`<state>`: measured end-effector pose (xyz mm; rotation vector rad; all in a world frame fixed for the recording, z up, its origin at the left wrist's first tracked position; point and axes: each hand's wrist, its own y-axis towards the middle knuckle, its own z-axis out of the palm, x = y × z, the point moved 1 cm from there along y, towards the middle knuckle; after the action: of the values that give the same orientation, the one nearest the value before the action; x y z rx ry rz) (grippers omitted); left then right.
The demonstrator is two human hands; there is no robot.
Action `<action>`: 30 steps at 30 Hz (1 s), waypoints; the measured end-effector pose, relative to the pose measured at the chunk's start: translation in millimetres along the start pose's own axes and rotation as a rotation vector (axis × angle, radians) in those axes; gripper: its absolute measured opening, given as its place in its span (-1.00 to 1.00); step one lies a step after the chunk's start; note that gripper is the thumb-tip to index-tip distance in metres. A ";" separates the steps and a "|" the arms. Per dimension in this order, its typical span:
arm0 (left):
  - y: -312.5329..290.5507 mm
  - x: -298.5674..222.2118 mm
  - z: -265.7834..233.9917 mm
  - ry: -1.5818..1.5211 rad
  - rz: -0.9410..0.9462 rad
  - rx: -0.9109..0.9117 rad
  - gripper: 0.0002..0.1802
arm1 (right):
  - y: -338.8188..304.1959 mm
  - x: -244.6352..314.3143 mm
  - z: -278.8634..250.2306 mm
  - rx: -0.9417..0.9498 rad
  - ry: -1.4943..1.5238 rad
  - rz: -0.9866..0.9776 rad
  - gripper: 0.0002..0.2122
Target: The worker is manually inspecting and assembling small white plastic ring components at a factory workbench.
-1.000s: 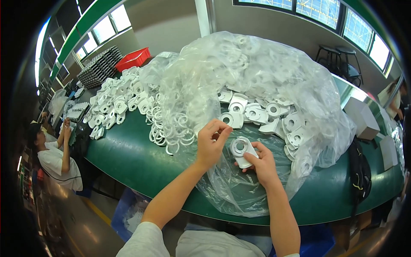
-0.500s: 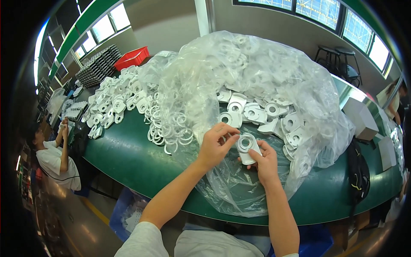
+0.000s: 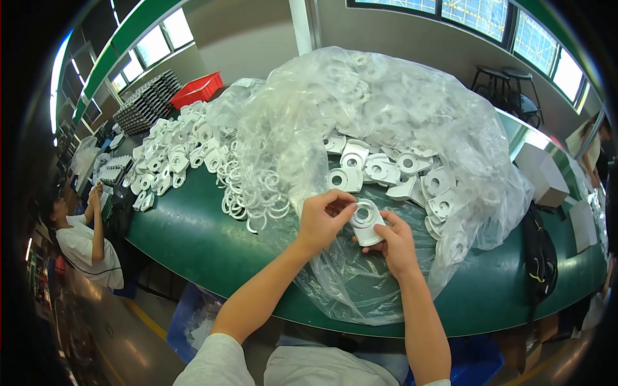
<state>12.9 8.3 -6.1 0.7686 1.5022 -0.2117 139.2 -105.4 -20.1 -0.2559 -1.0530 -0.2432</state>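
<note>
My right hand (image 3: pixel 398 243) grips a white plastic part (image 3: pixel 367 235) by its flat end, thumb on top. The part has a round end with a hole, which faces my left hand. My left hand (image 3: pixel 324 222) is closed in a pinch at the rim of that round end. What its fingertips hold, if anything, is too small to make out. Both hands are above a clear plastic bag (image 3: pixel 360 299) spread over the green table (image 3: pixel 187 225). Just beyond them, several similar white parts (image 3: pixel 381 170) lie in the bag's mouth.
Left of the bag lies a heap of white rings (image 3: pixel 252 199), with more white parts (image 3: pixel 168 157) behind. A red bin (image 3: pixel 196 89) and stacked grey trays (image 3: pixel 148 100) stand farther back. White boxes (image 3: pixel 542 175) and a black bag (image 3: pixel 538 254) are right. Another person (image 3: pixel 90 248) works at left.
The white part has shifted slightly left in my right hand. My left hand has stayed pinched at its rim, moving only a little.
</note>
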 end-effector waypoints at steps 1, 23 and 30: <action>0.3 -0.5 0.3 0.000 0.001 0.001 -0.87 | -0.2 0.1 -1.0 -0.001 0.000 -0.001 -0.71; -1.9 -4.9 0.0 -0.076 -0.154 0.143 -0.83 | -1.9 -2.6 0.7 -0.153 -0.205 -0.186 -0.80; 1.0 -1.7 -0.5 -0.136 -0.195 0.188 -0.81 | -4.4 -1.0 6.3 -0.062 -0.198 -0.209 -0.80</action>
<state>12.9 8.8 -4.1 0.7402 1.4411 -0.5475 132.2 -107.5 -17.6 -0.2292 -1.2711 -0.4465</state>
